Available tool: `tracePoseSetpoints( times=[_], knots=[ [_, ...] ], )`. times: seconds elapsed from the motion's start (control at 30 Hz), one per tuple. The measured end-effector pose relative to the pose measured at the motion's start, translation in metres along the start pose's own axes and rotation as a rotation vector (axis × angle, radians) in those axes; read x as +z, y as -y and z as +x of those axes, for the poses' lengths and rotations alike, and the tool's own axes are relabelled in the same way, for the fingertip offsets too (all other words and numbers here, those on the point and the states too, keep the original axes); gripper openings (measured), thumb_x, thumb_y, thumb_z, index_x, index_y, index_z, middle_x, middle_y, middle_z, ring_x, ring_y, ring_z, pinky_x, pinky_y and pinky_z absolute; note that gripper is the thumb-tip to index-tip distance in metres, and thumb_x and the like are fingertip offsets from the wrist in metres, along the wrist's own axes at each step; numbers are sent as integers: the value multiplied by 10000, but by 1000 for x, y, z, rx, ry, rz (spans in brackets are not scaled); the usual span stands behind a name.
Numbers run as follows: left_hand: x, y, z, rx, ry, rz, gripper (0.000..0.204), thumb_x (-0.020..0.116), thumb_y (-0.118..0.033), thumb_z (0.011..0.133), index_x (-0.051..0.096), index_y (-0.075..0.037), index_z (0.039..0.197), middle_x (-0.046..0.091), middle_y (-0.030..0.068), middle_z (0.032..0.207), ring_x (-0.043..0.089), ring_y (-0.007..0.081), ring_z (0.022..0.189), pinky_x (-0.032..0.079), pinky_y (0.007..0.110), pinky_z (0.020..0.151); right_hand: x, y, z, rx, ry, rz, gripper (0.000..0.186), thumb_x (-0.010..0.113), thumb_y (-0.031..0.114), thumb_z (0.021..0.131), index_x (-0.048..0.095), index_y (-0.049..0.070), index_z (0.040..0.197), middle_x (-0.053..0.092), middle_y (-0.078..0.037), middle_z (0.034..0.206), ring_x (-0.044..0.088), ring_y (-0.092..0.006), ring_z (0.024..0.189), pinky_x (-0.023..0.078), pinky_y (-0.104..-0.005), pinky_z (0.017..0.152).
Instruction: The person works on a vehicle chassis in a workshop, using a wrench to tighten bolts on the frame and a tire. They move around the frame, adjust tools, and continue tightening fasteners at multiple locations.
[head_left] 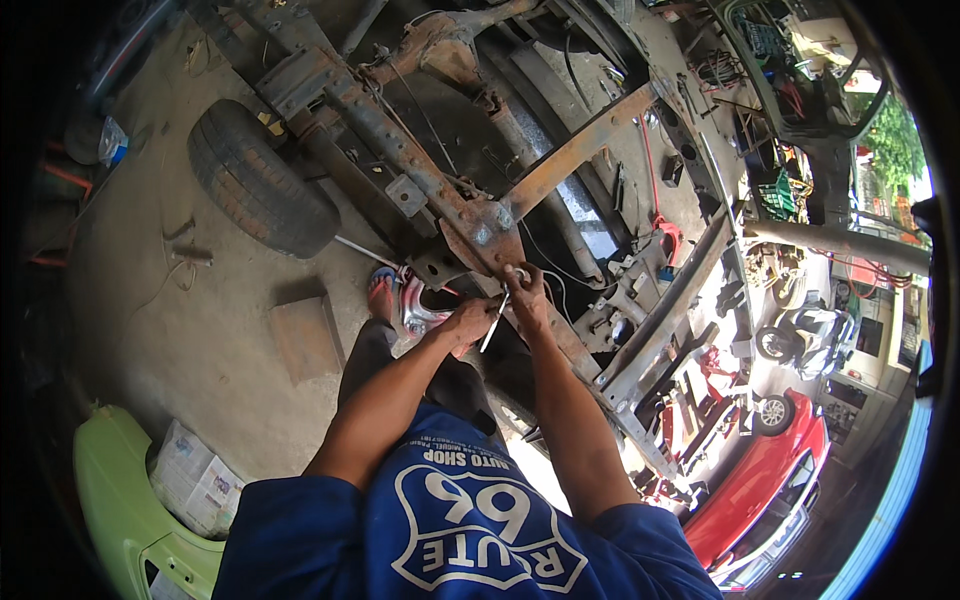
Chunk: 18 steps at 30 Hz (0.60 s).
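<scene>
Gripping a thin silver metal tool [492, 325], the left hand [468, 323] meets the right hand [525, 296], pinched closed on it, against the rusty brown steel chassis frame [480, 225]; a black rubber tyre [258, 180] lies at ten o'clock.

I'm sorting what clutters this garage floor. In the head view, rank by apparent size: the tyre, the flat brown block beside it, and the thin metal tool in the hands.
1. Tyre, clearly largest.
2. Brown block, smaller, though it lies nearer the camera.
3. Thin metal tool, a slim sliver between left hand and right hand.
</scene>
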<state>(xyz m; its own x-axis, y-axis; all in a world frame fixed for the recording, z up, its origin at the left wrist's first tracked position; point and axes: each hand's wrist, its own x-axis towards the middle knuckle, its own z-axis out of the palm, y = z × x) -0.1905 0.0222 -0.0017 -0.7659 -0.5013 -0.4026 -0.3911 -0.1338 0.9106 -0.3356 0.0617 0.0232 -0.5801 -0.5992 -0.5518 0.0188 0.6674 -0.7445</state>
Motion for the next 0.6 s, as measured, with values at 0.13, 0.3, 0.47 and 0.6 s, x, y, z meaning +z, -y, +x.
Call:
tracePoseSetpoints(
  times=[0.13,0.3,0.47,0.6],
  knots=[
    [4,-13,-3,21,79,139,326,555,-196,934,590,-3,1195,645,285,1082,630,436,1020,499,475,857,6,8,8,-159,-33,-318,526,711,342,870,483,45,1240,664,-151,1049,651,-258,868,522,-368,747],
    [-3,-3,-3,-29,-94,-28,259,552,-199,945,671,0,1059,684,252,958,665,402,964,517,435,828,-3,16,4,-187,-6,-363,362,657,158,799,548,73,1134,652,-126,940,619,-212,857,499,-356,766],
    [-20,18,4,-102,-322,144,211,564,-199,923,695,-40,968,705,182,948,672,385,911,522,442,767,-1,23,7,-245,-46,-390,301,671,132,772,579,42,1043,633,-122,891,606,-196,821,497,-335,753],
    [-31,9,7,-60,-353,188,196,594,-208,905,691,-64,995,699,193,921,662,398,909,524,464,757,-6,25,-5,-272,-134,-424,303,663,115,756,577,29,1033,640,-121,868,602,-181,778,495,-329,728]
  ],
)
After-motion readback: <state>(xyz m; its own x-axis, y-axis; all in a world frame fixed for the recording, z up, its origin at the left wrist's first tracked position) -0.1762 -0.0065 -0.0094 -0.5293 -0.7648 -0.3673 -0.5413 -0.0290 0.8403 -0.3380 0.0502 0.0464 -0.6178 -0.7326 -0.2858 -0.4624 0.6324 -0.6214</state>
